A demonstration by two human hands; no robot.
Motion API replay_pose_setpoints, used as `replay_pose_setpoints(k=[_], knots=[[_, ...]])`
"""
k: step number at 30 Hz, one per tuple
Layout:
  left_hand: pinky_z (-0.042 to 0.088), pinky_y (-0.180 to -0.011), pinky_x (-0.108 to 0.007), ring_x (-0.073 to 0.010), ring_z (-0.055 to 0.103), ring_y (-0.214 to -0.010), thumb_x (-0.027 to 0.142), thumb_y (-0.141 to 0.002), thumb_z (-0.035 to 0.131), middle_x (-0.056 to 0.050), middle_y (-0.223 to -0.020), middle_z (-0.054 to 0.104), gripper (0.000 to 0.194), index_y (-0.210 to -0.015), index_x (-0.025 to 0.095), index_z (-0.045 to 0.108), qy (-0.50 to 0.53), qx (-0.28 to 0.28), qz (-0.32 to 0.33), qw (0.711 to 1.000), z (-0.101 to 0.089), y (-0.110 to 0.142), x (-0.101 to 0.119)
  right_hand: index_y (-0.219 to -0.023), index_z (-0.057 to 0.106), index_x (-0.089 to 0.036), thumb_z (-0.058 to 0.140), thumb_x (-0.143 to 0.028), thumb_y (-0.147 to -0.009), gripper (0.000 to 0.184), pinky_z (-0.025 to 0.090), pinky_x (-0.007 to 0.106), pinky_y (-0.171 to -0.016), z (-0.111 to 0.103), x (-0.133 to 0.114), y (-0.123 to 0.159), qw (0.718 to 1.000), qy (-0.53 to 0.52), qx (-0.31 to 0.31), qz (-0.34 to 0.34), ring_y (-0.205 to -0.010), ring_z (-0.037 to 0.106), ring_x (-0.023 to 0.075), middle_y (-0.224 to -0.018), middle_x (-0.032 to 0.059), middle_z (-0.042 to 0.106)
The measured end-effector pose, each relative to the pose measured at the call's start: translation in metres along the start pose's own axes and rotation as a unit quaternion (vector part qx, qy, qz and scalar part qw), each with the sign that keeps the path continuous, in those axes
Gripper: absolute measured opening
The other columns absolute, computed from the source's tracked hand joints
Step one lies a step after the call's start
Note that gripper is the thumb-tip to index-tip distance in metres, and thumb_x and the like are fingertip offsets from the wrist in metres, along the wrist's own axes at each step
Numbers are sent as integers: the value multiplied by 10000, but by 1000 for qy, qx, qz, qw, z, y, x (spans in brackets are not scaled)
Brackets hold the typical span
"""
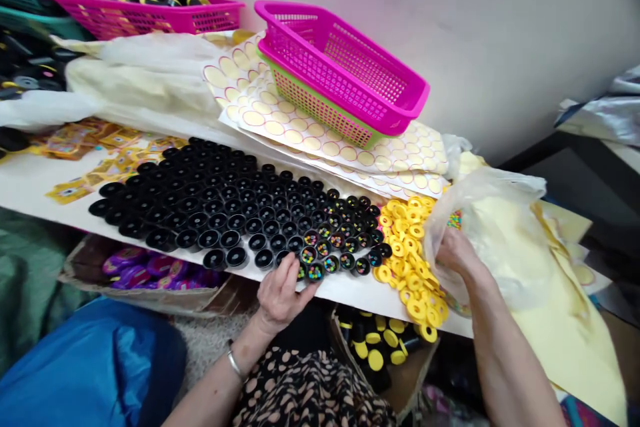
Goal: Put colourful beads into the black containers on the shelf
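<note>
Many small black cups (pixel 230 238) stand upright in close rows along the white table. Those at the right end hold small colored beads (pixel 315 272). At the front edge my left hand (pixel 281 292) has its fingers and thumb around a black cup with beads (pixel 301 271). My right hand (pixel 456 255) reaches into a clear plastic bag (pixel 493 233), and its fingers are hidden there. Colored beads (pixel 455 219) show through the bag's opening. Between the cups and the bag lies a heap of yellow ring-shaped caps (pixel 413 253).
Stacked pink and green baskets (pixel 345 73) stand on sheets of round stickers (pixel 295 127) at the back. Yellow packets (pixel 115 153) lie at left. Below the table edge are a box of purple packages (pixel 155 270) and a box of yellow-capped black containers (pixel 375 347).
</note>
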State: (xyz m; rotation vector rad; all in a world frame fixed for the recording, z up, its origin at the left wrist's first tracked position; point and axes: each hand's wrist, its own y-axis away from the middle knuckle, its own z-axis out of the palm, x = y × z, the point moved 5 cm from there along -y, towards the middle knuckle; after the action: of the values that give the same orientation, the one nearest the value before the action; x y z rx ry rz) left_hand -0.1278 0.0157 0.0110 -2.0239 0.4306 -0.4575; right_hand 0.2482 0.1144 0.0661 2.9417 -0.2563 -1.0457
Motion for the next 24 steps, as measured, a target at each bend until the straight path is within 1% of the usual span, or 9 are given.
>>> replay_pose_setpoints(k=[2,6,9,13,14,16,19,22,24], knots=[[540,-724,-289,-225,660,-849,347,-632,795,-194,-1018,656,704,-1211,78,498,-4,8,5,1000,0,-1,0,-678,648,-185,608,-253,-586,122,460,332,-693,1,4,1,998,-59,15,-5,-734,595,213,-721,36,656],[535,-696,-280,-224,660,-813,347,-580,828,-200,-1001,658,747,-1196,61,518,-11,21,20,999,2,-3,0,-788,640,-175,647,-295,-603,220,486,325,-677,-5,22,15,976,-191,101,1,-680,591,169,-744,18,656],[531,-686,-284,-228,659,-786,340,-542,850,-203,-971,662,779,-1186,41,529,-11,29,30,999,3,-4,0,-826,639,-173,686,-314,-603,267,493,325,-671,-8,27,27,960,-237,146,8,-690,594,163,-760,21,654],[529,-687,-290,-233,657,-787,329,-528,858,-212,-970,660,785,-1177,28,536,-9,25,28,999,3,-5,0,-858,655,-173,728,-301,-590,306,492,331,-707,-15,23,39,941,-281,187,4,-725,598,164,-807,28,660],[529,-687,-292,-235,656,-790,328,-527,859,-214,-970,660,780,-1171,27,539,-8,24,26,999,3,-5,0,-867,655,-173,716,-311,-603,304,491,330,-714,-18,21,41,947,-259,192,6,-740,598,168,-823,34,662],[529,-684,-293,-238,656,-791,330,-527,859,-218,-968,659,774,-1164,25,542,-5,27,27,999,2,-6,0,-867,653,-174,662,-328,-640,275,483,325,-710,-21,17,40,969,-162,186,25,-754,591,177,-835,45,662],[530,-683,-289,-233,657,-787,332,-532,857,-215,-967,659,771,-1165,29,539,-8,27,28,999,2,-7,1,-719,651,-184,593,-265,-648,122,443,305,-710,-20,13,31,986,-22,151,62,-807,565,203,-791,57,656],[530,-686,-285,-229,657,-790,333,-543,851,-210,-967,660,759,-1165,34,537,-12,23,27,999,2,-8,1,-557,613,-188,573,-183,-603,62,408,291,-719,-14,8,19,992,6,116,57,-870,552,226,-737,65,654],[529,-689,-285,-228,657,-794,335,-549,848,-209,-967,661,748,-1161,35,539,-13,24,25,999,2,-8,1,-554,626,-188,571,-188,-595,69,415,288,-706,-9,7,13,995,-6,96,41,-820,569,215,-705,46,655]])
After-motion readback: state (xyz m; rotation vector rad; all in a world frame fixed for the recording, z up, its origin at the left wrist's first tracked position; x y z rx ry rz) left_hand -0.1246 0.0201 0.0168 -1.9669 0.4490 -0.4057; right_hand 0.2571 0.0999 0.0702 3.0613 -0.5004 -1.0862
